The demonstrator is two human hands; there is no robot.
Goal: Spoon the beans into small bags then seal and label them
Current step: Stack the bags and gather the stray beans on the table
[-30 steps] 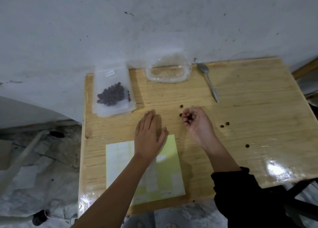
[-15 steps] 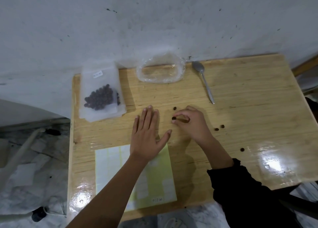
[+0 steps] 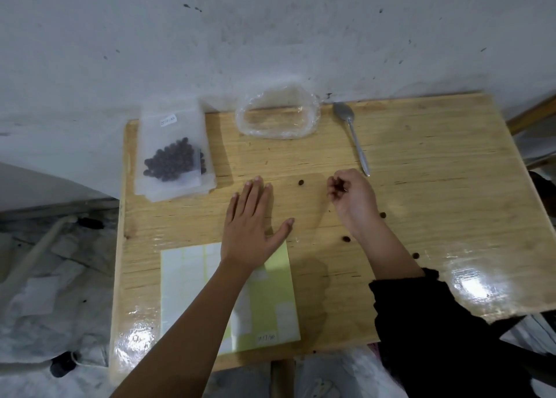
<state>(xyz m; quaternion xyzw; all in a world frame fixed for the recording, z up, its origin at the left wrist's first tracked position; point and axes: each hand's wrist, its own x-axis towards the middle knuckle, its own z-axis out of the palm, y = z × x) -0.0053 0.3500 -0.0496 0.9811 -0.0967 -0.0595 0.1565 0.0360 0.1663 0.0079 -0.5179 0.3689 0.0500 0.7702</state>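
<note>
Beans point(image 3: 340, 189), small, dark and round, are sitting in the right grip point(image 3: 353, 197), fingers point(image 3: 333, 183) curling round them; the left grip point(image 3: 251, 229) is lying flat and spread on the tabletop point(image 3: 421, 157); loose beans point(image 3: 301, 182) are dotting it nearby.

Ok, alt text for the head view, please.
The right hand holds a few beans over a wooden table while the left hand lies flat. Loose beans lie scattered; a labelled bag of beans, clear tub, spoon and label sheet sit around.
</note>
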